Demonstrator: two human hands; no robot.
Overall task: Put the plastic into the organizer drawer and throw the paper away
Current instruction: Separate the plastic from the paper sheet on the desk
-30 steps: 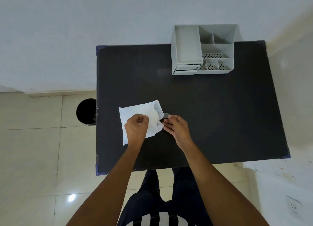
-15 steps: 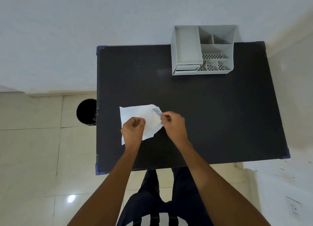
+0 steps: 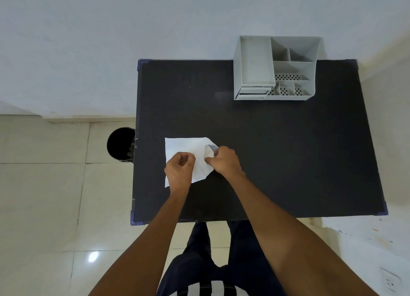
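Note:
A white sheet of paper [image 3: 186,145] lies on the black table [image 3: 277,144], near its left front. My left hand [image 3: 178,169] is closed over the sheet's near part and pinches it. My right hand [image 3: 225,161] pinches the paper's right corner, which is folded up. A small grey piece, the plastic [image 3: 213,147], peeks out at that corner just beyond my right fingers. The grey organizer [image 3: 275,68] stands at the table's far edge, with its small drawer [image 3: 253,91] at the lower left front, slightly out.
A black bin [image 3: 121,144] stands on the tiled floor just left of the table, level with the paper. A white wall runs behind the table. My legs are at the table's near edge.
My right hand has moved left and away from me, folding the paper's right corner up over the sheet. The grey plastic now shows at that corner. My left hand stays on the paper.

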